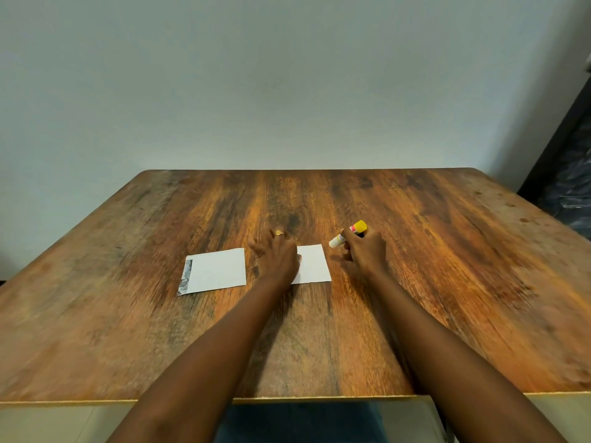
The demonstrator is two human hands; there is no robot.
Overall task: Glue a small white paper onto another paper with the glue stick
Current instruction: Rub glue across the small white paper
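A small white paper (315,264) lies flat near the middle of the wooden table (447,282). My left hand (277,254), with a gold ring on one finger, rests palm down over that paper's left edge. My right hand (364,249) grips a glue stick (347,234) with a white body and yellow end, its white tip tilted down toward the paper's top right corner. A larger white paper (217,271) with a printed grey strip on its left edge lies flat to the left, apart from both hands.
A pale wall stands right behind the table's far edge. Dark material (572,174) fills the right side beyond the table. My legs show below the table's near edge.
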